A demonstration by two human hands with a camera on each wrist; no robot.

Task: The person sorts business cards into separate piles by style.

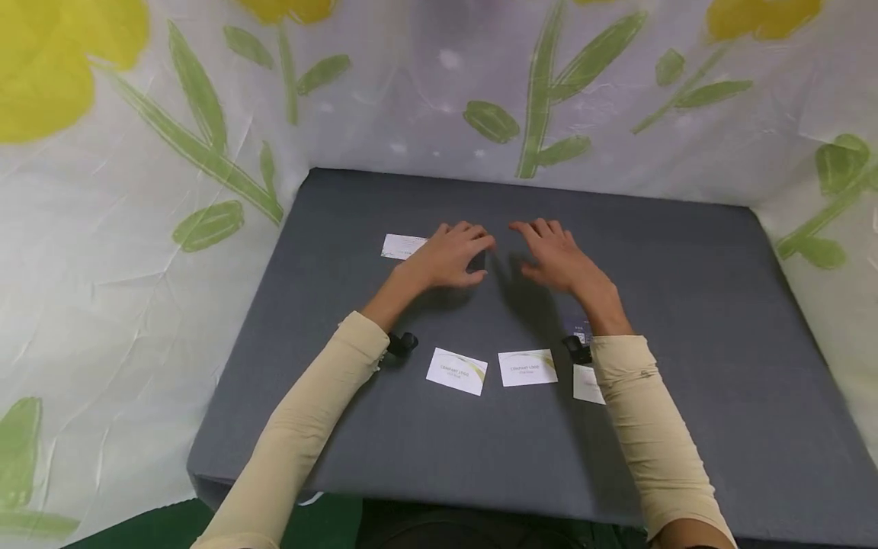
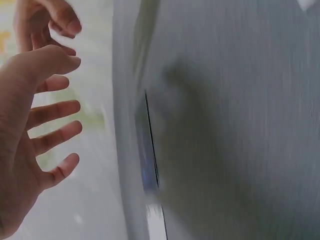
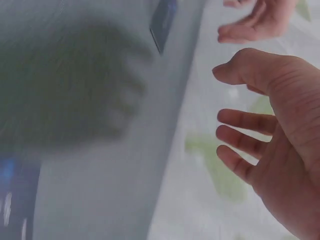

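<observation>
— While both hands were held over the far middle of the table (image 1: 686, 305), what was being handled?

— Nothing was grasped. The left hand (image 1: 449, 255) was kept loosely curled, its fingers relaxed above a dark card (image 1: 478, 261) that could be glimpsed under the thumb; whether it was touched could not be told. The right hand (image 1: 555, 255) was spread and released, with nothing held. In the left wrist view the fingers (image 2: 52, 112) were seen splayed, and a dark card was seen edge-on on the grey surface (image 2: 240, 125).

— Where were the cards laid?

— A near row was seen: one white card (image 1: 456, 371) to the left, a second white card (image 1: 527, 367) just beside it, and a third white card (image 1: 587, 383) partly hidden by the right sleeve (image 1: 652, 427). A blue card (image 1: 580, 332) was half covered by the right wrist, just beyond that row. At the far left, a further white card (image 1: 403, 246) was found just beside the left hand.

— How far along was the work judged to be?

— The near row could be taken as already set out, though this is only a judgement. The dark card under the left hand and the white one beside it were likely left to be dealt with. No card was lifted at this moment.

— And the surroundings?

— A flowered cloth (image 1: 137, 191) was hung round the table on three sides.
</observation>
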